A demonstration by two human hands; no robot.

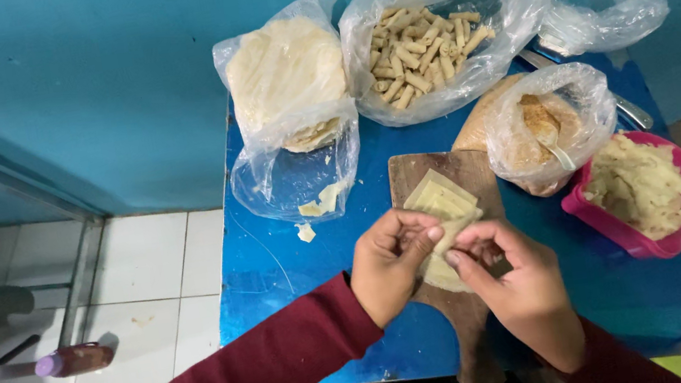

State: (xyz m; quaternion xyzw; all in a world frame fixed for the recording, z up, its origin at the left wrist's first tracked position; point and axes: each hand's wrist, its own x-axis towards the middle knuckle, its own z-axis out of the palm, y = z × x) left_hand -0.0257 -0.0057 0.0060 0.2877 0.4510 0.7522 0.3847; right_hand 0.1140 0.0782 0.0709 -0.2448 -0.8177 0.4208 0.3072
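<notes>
Both hands pinch pastry wrapper (443,207) on wooden board (465,290), near table's front edge; left hand (392,261) and right hand (509,279) closed on it; judgement: fold tight, keep edges aligned, press seam evenly.

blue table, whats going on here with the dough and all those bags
A person in dark red sleeves is folding a pale pastry sheet over a wooden board on the blue table. The left hand and right hand both pinch its near edge. Behind sit a bag of flat wrappers, a bag of finished rolls, a bag of brown crumbs and a pink tub of filling.
</notes>
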